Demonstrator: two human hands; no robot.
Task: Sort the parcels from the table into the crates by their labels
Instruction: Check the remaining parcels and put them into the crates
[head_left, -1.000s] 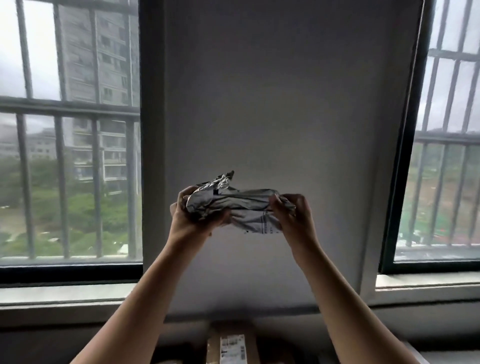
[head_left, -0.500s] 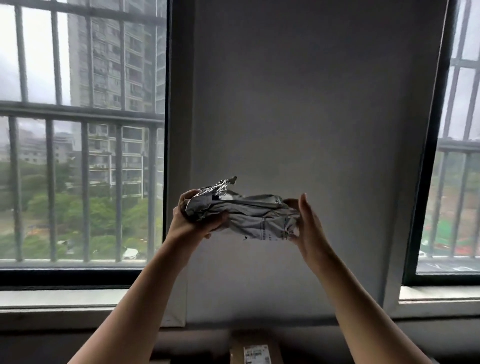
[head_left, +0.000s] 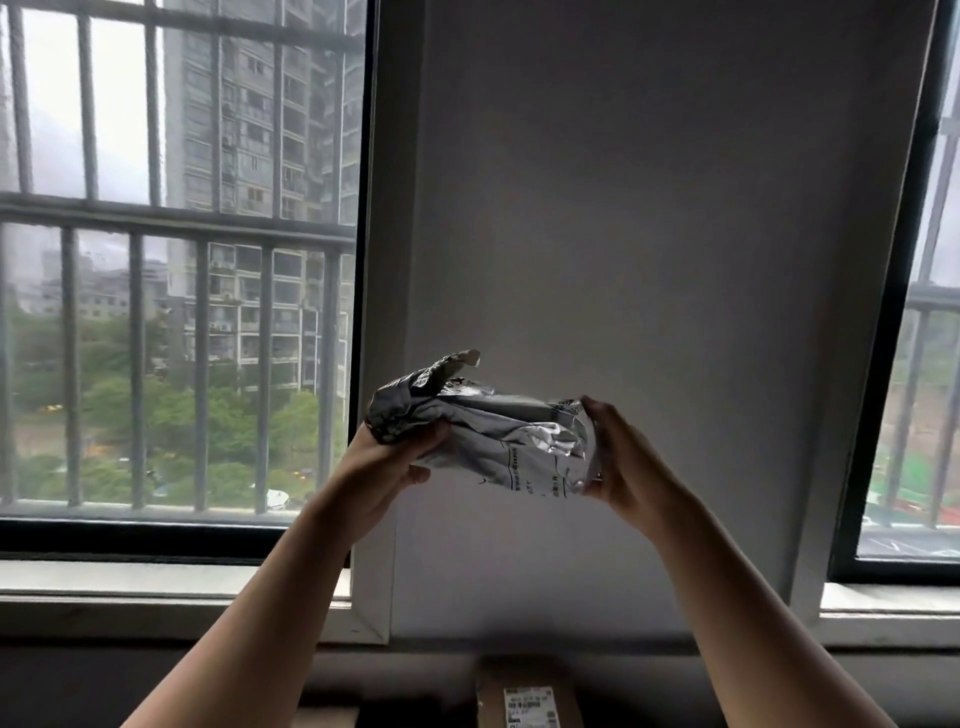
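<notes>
Print on the silver parcel (head_left: 498, 441) and box label (head_left: 531, 706) is illegible.

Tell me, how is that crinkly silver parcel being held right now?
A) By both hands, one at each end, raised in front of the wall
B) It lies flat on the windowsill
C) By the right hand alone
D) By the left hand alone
A: the left hand grips one end of the silver parcel and the right hand the other, up before the grey wall.

Open air surrounds the raised crumpled grey plastic mailer bag (head_left: 483, 436) on every side; behind it the plain grey wall panel (head_left: 649, 260) blocks passage (barred windows (head_left: 176, 312) flank it), and a brown cardboard box (head_left: 530, 696) sits below.
</notes>
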